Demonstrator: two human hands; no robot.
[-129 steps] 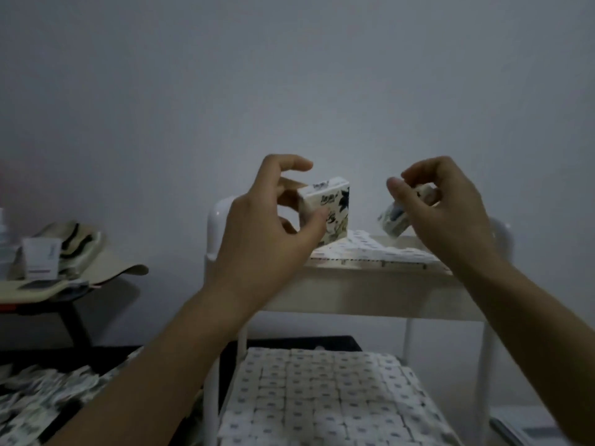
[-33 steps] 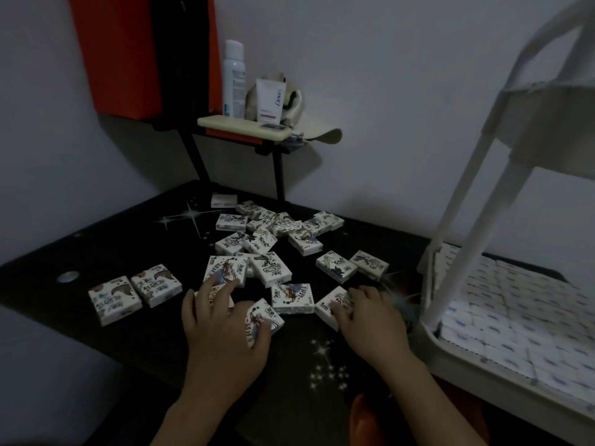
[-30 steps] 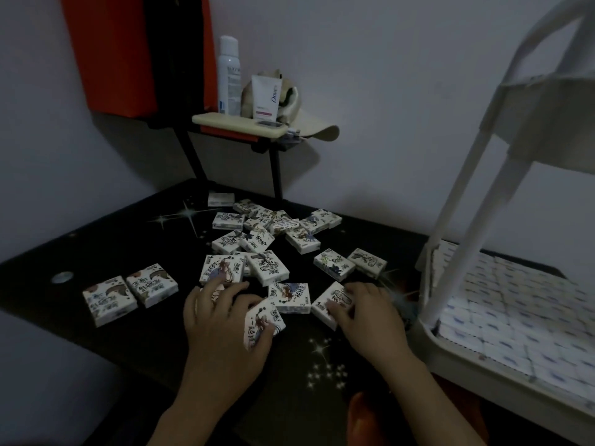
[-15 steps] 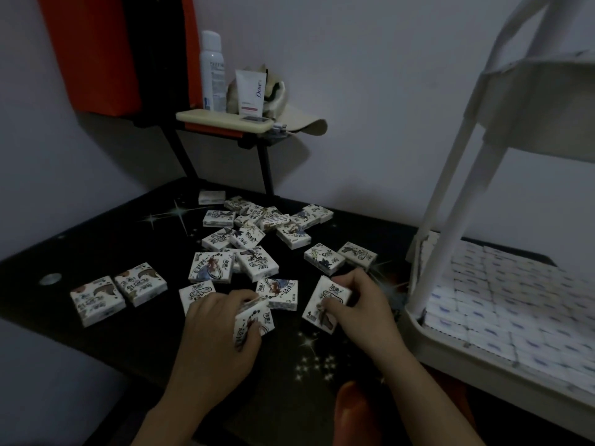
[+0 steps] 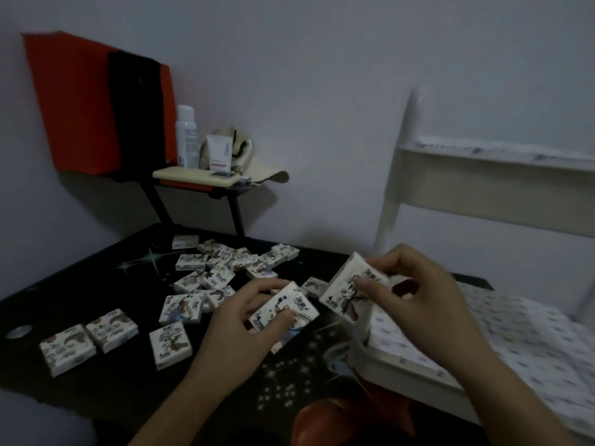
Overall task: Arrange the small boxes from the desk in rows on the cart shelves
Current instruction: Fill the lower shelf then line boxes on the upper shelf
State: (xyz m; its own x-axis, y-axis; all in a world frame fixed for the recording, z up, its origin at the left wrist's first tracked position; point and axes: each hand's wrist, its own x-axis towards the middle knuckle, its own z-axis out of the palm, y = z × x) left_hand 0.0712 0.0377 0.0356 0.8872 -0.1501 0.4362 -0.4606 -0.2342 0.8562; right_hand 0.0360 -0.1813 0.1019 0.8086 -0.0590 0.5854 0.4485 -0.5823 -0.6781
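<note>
**Q:** Where were the two lifted boxes?
**A:** The first box [image 5: 291, 304] was pinched by the left hand's [image 5: 235, 329] fingers and the second box [image 5: 346, 292] by the right hand's [image 5: 421, 304]. Both were tilted over the tabletop [image 5: 96, 294].
**Q:** And the surroundings?
**A:** Loose boxes [image 5: 206, 278] lay scattered behind. The cart shelf [image 5: 412, 365], lined with rows, stood just right.

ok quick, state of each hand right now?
Left hand: closed, holding a small box.
Right hand: closed, holding a second small box.
</note>
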